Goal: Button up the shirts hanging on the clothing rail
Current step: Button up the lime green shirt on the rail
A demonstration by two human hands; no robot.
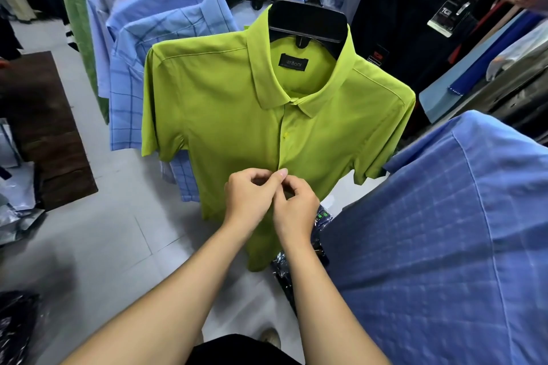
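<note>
Both our hands meet at the front of the lime-green shirt point(222, 112), touching each other. Our left hand point(252, 195) curls its fingers and pinches the front strip of the shirt, its thumb raised against the cloth. Our right hand point(293, 207) is curled close beside it, pinching the same strip from the other side. Whatever lies between the fingertips is hidden, so we cannot tell whether a button sits there.

Just above our hands, one green button point(285, 135) is fastened, and the collar is closed at the neck. Inside the collar a black label point(293, 63) shows. The shirt hangs facing us on a black hanger point(308, 21).

Behind it, to the left, hangs a row of pale blue shirts point(133, 68), some checked. At the right, near us, a darker blue checked shirt point(444, 231) fills the corner. Below our right wrist lie dark packaged garments point(296, 270) on the grey tiled floor point(103, 231). A brown mat point(44, 127) lies at the far left, and dark trousers point(400, 24) with tags hang at the upper right.
</note>
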